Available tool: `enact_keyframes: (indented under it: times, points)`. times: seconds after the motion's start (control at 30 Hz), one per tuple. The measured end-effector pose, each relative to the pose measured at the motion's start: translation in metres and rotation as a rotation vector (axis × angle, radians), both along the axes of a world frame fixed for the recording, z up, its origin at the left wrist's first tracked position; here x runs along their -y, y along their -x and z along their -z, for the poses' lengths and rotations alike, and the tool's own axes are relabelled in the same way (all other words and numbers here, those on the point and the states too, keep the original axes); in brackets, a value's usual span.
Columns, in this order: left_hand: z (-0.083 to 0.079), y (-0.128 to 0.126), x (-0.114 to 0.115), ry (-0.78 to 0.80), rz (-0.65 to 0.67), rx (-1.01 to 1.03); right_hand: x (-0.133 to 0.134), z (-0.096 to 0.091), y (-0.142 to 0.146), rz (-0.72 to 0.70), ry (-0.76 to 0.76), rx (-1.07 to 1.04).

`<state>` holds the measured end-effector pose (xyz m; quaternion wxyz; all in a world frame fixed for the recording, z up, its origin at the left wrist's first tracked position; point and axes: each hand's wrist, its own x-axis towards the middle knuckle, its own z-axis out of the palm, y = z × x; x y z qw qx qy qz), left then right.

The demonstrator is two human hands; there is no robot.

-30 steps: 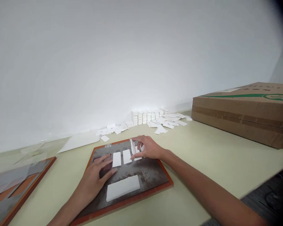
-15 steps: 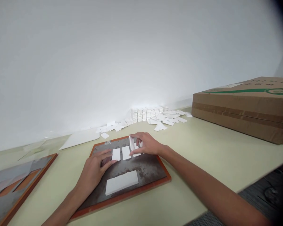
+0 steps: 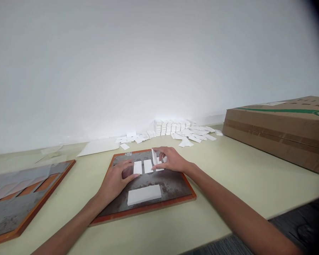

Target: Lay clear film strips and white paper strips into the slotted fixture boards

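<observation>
A wood-edged board (image 3: 172, 180) with a dark, stained metal face lies in front of me. White cards (image 3: 148, 166) sit in a row of rectangular slots across its upper half. My left hand (image 3: 120, 176) rests at the row's left end, fingers spread, thumb tip at the lower edge of the leftmost card (image 3: 137, 168). At the right part of the row, my right hand (image 3: 170, 158) pinches a white card (image 3: 154, 156) standing on edge between thumb and fingers; whether it is one card or several I cannot tell. Nearer me on the board is a stack of white cards (image 3: 144, 194).
Card stacks (image 3: 172, 126) stand along the wall, with loose cards (image 3: 194, 133) scattered beside them. A cardboard box (image 3: 276, 131) is at the right. Another slotted board (image 3: 32, 209) with a clear sheet lies at the left, near a white panel (image 3: 98, 147).
The view has shifted, so everything appears a little further right. Both hands keep nearly the same places on the board, and the right hand still pinches the upright card.
</observation>
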<state>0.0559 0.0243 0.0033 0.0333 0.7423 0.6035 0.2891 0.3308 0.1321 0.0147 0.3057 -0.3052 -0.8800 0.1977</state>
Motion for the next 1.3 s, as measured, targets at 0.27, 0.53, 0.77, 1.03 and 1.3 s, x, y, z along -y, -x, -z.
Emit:
enact_keyframes:
  times: [0.27,0.53,0.77,1.03,1.3]
  points:
    - [0.002,-0.008,0.008,0.082,0.094,0.021,-0.001,0.006,0.001,-0.041,-0.026,-0.002]
    - [-0.001,-0.004,0.005,-0.069,0.046,0.385,0.01,0.004,0.011,-0.033,-0.029,0.071]
    - [0.002,0.011,0.0,-0.26,-0.09,0.804,0.019,-0.018,0.076,-0.162,-0.096,0.247]
    - [0.015,0.019,-0.012,-0.2,-0.157,0.975,0.022,-0.011,0.116,-0.188,-0.123,0.28]
    - [0.005,0.024,-0.005,0.041,-0.073,0.771,0.021,-0.008,0.101,-0.098,-0.081,0.135]
